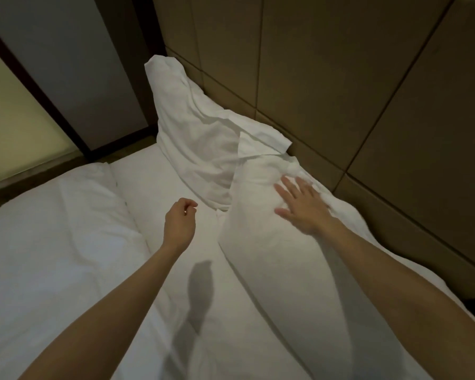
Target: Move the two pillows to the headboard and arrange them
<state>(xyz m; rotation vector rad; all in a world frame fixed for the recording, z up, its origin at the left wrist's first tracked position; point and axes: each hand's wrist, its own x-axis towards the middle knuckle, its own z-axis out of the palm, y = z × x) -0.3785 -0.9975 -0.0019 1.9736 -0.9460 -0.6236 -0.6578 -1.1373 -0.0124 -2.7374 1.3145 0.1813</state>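
Pillows lean side by side against the headboard, the brown panelled wall that fills the upper right of the frame. The far pillow stands up in the centre top, its upper corner rising to a point and its loose case flap draped toward the right. The near pillow runs from the centre down to the lower right, its top corner overlapping the far one's flap, so the two touch there.

The right hand lies flat on the near pillow, right of centre, fingers spread and palm down (pressing on the cloth, gripping nothing). The forearm stretches back to the lower right corner.

The left hand hovers at the centre of the frame above the sheet, apart from both pillows. Its fingers are loosely curled, thumb near the fingertips, and it holds nothing. Its shadow falls on the sheet below it, toward the bottom centre.

A folded duvet covers the lower left, its edge running beside the left forearm. In the upper left, a dark frame borders a pale lit panel.
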